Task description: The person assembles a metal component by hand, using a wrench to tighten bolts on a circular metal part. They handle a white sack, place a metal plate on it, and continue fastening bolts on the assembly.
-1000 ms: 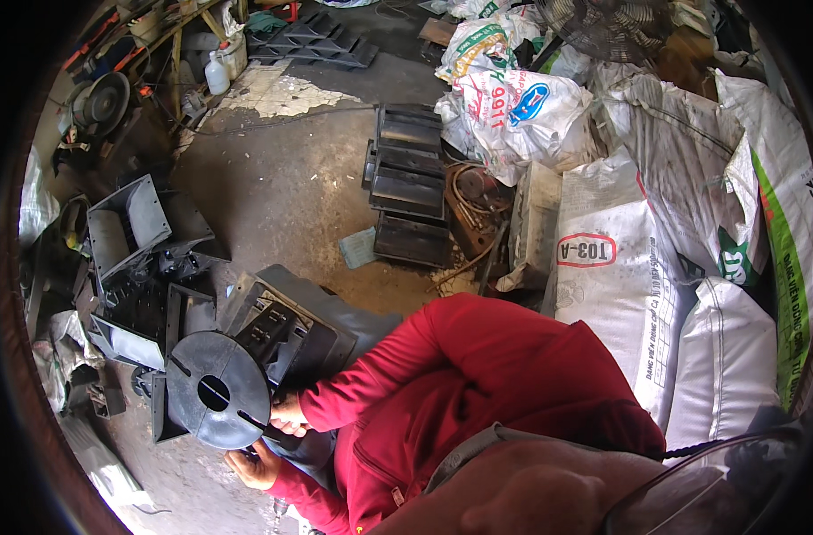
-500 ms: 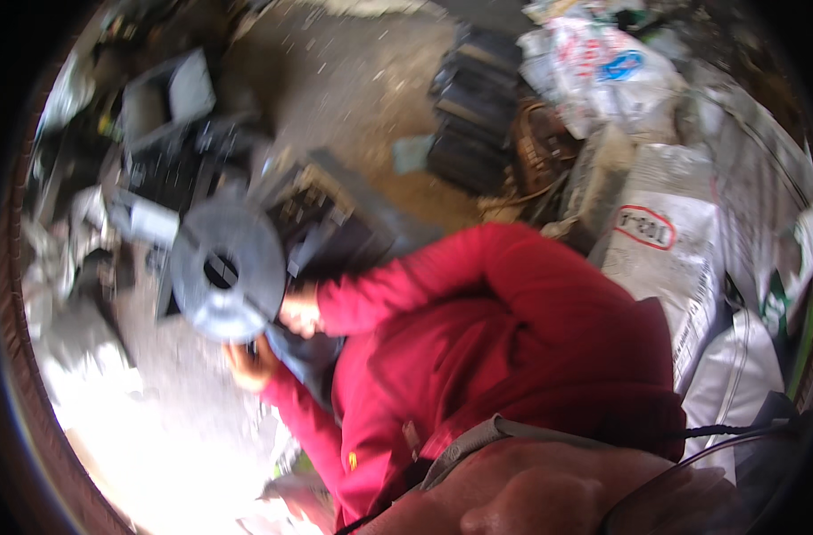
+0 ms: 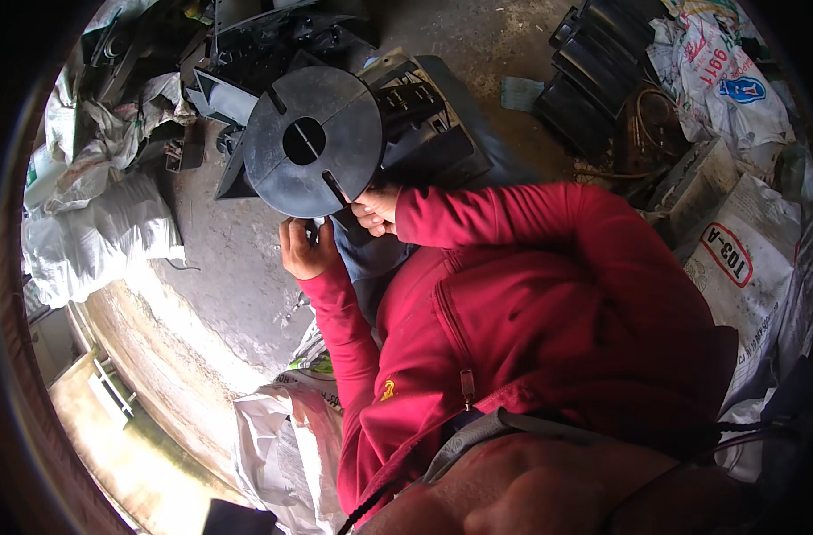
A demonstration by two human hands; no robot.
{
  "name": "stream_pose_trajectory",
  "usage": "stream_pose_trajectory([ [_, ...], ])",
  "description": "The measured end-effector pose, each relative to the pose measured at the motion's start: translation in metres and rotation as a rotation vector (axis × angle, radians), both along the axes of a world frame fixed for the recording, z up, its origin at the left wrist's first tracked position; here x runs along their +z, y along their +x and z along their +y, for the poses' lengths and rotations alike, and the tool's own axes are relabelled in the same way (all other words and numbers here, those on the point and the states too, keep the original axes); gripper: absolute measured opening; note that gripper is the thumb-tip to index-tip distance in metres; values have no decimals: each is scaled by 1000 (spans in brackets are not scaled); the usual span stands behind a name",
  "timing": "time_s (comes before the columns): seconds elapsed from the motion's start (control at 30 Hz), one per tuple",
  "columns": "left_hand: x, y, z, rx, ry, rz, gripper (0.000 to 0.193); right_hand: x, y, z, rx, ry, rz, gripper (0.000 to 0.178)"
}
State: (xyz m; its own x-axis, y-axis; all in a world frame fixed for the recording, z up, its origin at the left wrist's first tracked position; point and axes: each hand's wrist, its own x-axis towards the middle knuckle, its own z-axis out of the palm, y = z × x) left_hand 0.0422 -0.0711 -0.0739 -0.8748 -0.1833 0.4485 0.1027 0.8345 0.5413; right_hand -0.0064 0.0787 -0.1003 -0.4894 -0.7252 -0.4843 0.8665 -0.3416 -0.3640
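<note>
A dark grey plastic spool (image 3: 272,174), with a round hole in its middle and narrow slots cut in its face, is held up in front of me. My left hand (image 3: 306,250) pinches its near rim, thumb and fingers closed at the edge. Just to the right, my right hand (image 3: 377,211) has its fingers curled against the rim beside a slot. The spool's far side and underside are hidden.
Behind the spool is a box-like piece with dark parts (image 3: 442,134). Black plastic parts (image 3: 286,36) are heaped at the far left. Stacked black curved pieces (image 3: 594,76) stand at the far right, near white sacks (image 3: 723,80). A translucent plastic bag (image 3: 103,232) lies left.
The view has swung and sharpened, so the spool and both hands now appear higher and farther right. Both hands still hold the spool at its near rim.
</note>
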Motion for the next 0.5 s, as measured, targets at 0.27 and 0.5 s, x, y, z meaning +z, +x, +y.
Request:
stream_pose_trajectory([
  [0.27,12,-18,-5,-203,-28,3,22,-4,-12,0,20,3,-12,23],
  [0.5,-7,-11,-1,-35,-33,115,24,-6,-8,7,11,-61,6,30],
])
